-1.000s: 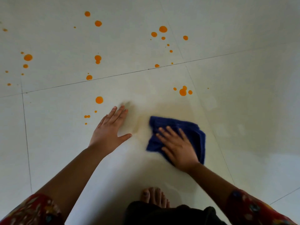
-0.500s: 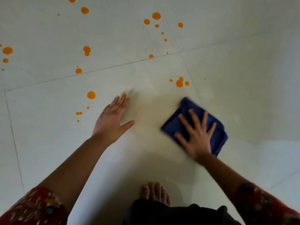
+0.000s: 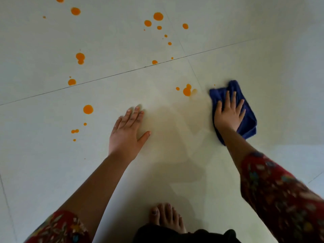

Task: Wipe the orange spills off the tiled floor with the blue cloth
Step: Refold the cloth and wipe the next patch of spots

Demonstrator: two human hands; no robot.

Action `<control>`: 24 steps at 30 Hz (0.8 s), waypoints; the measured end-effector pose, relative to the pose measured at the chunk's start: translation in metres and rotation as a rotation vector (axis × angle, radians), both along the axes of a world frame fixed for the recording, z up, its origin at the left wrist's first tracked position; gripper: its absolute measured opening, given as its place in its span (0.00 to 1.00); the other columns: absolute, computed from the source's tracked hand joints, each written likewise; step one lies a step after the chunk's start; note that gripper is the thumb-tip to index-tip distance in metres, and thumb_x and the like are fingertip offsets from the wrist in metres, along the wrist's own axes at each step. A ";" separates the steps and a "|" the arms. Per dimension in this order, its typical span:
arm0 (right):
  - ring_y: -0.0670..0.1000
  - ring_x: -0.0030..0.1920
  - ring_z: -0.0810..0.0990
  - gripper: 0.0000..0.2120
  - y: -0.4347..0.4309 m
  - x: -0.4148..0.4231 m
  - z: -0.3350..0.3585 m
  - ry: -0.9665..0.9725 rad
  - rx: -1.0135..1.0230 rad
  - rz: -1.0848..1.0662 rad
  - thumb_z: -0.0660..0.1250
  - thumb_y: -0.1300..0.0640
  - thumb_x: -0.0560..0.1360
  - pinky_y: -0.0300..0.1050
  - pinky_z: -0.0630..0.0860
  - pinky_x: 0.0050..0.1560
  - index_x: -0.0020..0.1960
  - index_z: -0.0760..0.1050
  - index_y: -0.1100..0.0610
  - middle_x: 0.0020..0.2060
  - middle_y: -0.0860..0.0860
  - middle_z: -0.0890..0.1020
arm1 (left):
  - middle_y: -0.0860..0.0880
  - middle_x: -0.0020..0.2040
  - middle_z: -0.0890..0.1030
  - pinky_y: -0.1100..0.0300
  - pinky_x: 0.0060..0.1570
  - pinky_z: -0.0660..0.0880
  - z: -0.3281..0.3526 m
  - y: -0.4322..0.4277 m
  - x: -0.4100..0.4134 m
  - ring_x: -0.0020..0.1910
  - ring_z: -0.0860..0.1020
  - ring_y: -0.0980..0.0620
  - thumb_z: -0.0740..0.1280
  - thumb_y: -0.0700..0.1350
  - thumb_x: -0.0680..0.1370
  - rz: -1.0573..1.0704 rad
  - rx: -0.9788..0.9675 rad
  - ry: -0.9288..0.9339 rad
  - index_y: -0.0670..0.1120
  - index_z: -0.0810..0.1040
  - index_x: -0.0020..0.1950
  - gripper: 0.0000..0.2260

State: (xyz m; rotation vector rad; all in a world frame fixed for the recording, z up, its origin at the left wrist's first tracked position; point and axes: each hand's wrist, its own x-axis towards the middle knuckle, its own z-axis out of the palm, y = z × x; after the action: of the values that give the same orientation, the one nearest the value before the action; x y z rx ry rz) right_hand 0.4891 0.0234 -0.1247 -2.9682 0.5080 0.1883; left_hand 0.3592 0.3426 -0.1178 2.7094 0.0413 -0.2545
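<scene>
- Pressed the blue cloth point(image 3: 249, 122) to the tiled floor point(image 3: 263, 58) under the right hand point(image 3: 228, 114), fingers straight and spread, gripping nothing.
- Lay just right of the nearest orange spills point(image 3: 186, 91), apart from them.
- Rested the left hand point(image 3: 126, 135) flat and released on the floor.
- Showed more spills scattered beyond, mostly leftward.

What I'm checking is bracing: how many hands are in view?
2. The left hand lies flat on the tiled floor; the right hand presses the blue cloth.
</scene>
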 end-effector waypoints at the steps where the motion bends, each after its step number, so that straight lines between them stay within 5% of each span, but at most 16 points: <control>1: 0.57 0.78 0.43 0.28 0.009 0.021 0.001 -0.006 0.012 -0.041 0.44 0.40 0.81 0.60 0.43 0.76 0.79 0.46 0.45 0.79 0.45 0.47 | 0.57 0.79 0.47 0.58 0.76 0.43 0.000 0.000 0.000 0.78 0.45 0.57 0.53 0.60 0.80 0.007 -0.004 0.004 0.52 0.50 0.80 0.30; 4: 0.59 0.78 0.44 0.28 0.060 0.057 -0.001 -0.037 0.046 0.097 0.47 0.41 0.81 0.61 0.44 0.75 0.79 0.48 0.45 0.79 0.46 0.49 | 0.57 0.79 0.50 0.60 0.76 0.45 0.001 0.001 0.001 0.78 0.47 0.57 0.52 0.58 0.81 0.008 -0.003 -0.023 0.52 0.53 0.79 0.27; 10: 0.58 0.78 0.48 0.27 0.077 -0.050 -0.004 0.021 -0.002 0.956 0.45 0.43 0.81 0.60 0.48 0.76 0.79 0.53 0.48 0.78 0.48 0.54 | 0.56 0.77 0.61 0.57 0.73 0.60 0.002 0.006 0.004 0.76 0.60 0.56 0.48 0.59 0.78 0.006 0.010 -0.074 0.51 0.64 0.76 0.29; 13: 0.58 0.78 0.49 0.26 0.025 -0.042 -0.003 0.002 0.000 0.754 0.44 0.40 0.81 0.63 0.51 0.75 0.78 0.54 0.44 0.78 0.46 0.55 | 0.57 0.76 0.62 0.58 0.71 0.61 0.003 0.004 0.003 0.76 0.60 0.56 0.55 0.56 0.81 0.028 0.007 -0.092 0.51 0.66 0.75 0.24; 16: 0.59 0.78 0.43 0.28 0.031 0.011 -0.001 0.004 -0.011 0.301 0.43 0.37 0.79 0.65 0.44 0.75 0.78 0.45 0.40 0.79 0.46 0.46 | 0.57 0.77 0.61 0.58 0.72 0.60 0.004 0.002 0.003 0.76 0.59 0.57 0.59 0.55 0.81 0.043 -0.002 -0.077 0.52 0.65 0.76 0.23; 18: 0.62 0.78 0.40 0.29 0.061 0.039 -0.002 0.005 0.007 0.227 0.45 0.35 0.79 0.68 0.41 0.73 0.78 0.42 0.39 0.79 0.47 0.43 | 0.57 0.76 0.62 0.57 0.72 0.60 0.002 0.002 0.004 0.76 0.60 0.56 0.58 0.55 0.81 0.043 0.007 -0.104 0.51 0.66 0.75 0.23; 20: 0.65 0.77 0.42 0.30 0.092 0.042 -0.006 0.009 0.002 0.311 0.46 0.35 0.79 0.69 0.41 0.73 0.78 0.45 0.40 0.79 0.50 0.45 | 0.56 0.76 0.64 0.57 0.70 0.62 0.000 0.002 0.004 0.75 0.62 0.55 0.57 0.55 0.81 0.046 0.018 -0.115 0.50 0.68 0.75 0.23; 24: 0.62 0.78 0.46 0.29 0.098 -0.035 -0.005 0.003 -0.044 0.838 0.46 0.37 0.79 0.68 0.47 0.73 0.78 0.52 0.43 0.79 0.49 0.53 | 0.52 0.73 0.69 0.54 0.67 0.68 0.002 0.001 0.006 0.72 0.68 0.51 0.52 0.57 0.79 0.042 0.036 -0.153 0.47 0.72 0.71 0.26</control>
State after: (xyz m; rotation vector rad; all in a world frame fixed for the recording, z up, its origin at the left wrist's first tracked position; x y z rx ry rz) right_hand 0.4540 0.1210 -0.1300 -3.0162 -0.7639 0.2499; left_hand 0.3657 0.3434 -0.1163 2.7517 0.0593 -0.0335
